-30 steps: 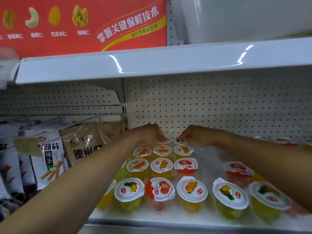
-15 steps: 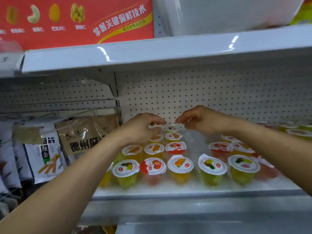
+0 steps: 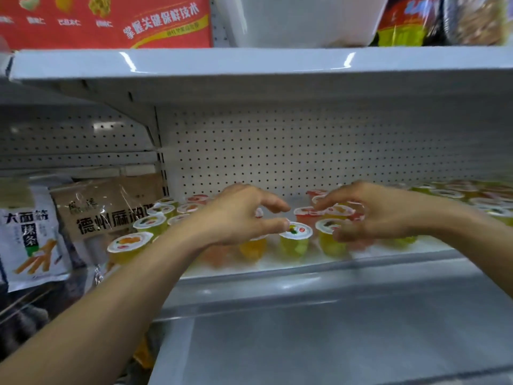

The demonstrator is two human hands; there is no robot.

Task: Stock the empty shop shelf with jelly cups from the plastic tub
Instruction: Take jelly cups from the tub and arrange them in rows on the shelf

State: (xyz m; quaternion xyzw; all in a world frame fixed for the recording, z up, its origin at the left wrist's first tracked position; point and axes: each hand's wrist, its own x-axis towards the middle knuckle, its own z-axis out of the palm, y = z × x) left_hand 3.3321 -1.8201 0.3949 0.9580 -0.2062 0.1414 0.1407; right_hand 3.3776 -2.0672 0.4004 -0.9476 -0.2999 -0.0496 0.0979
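Observation:
Several jelly cups (image 3: 295,238) with white foil lids stand in rows on the white shop shelf (image 3: 388,252); their jelly is yellow, orange, green or red. My left hand (image 3: 236,218) hovers over the front cups left of centre, fingers loosely spread and holding nothing. My right hand (image 3: 372,212) hovers opposite it over the cups to the right, fingers relaxed and empty too. More cups (image 3: 449,193) run along the shelf to the far right. A white plastic tub (image 3: 305,20) sits on the shelf above.
Snack bags (image 3: 108,209) hang in the bay to the left, behind a white upright. A red poster (image 3: 111,20) and more packets (image 3: 444,20) are on the upper shelf. A grey shelf (image 3: 333,343) juts out below.
Both hands have drawn back from the rear cups toward the shelf front and opened. The view has pulled back and tilted down, showing the lower shelf.

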